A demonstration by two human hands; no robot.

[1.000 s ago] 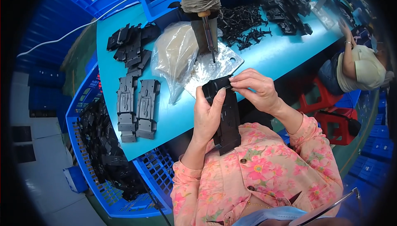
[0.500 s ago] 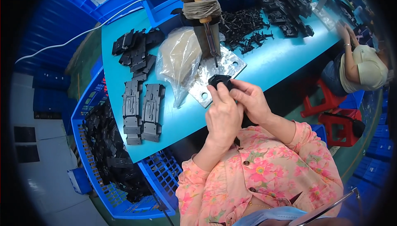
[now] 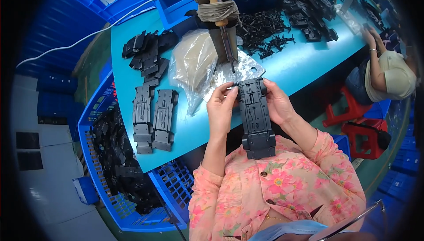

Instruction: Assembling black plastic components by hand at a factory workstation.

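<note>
A long black plastic chassis (image 3: 255,113), like the underside of a toy car, lies between my hands with its moulded face up. My left hand (image 3: 222,104) grips its far left corner between thumb and fingers. At the far right corner my right hand (image 3: 277,103) holds it too. Its near end hangs close to my shirt front. Just beyond stands a soldering iron (image 3: 226,42) with a wooden handle, tied upright to a post with cloth. The tip points down over a scuffed metal plate (image 3: 243,68), partly hidden by the chassis and my left hand.
Two similar chassis (image 3: 164,119) lie on the turquoise table (image 3: 198,130), near a heap of them (image 3: 148,53). Beside the iron sits a clear plastic bag (image 3: 192,64). Small black parts (image 3: 265,27) are piled beyond. A blue crate (image 3: 115,219) stands lower left; a co-worker (image 3: 388,73) sits at right.
The chassis was end-on between my close-set fingers, mostly hidden. Now it lies face up toward me, and my hands have parted to its two sides.
</note>
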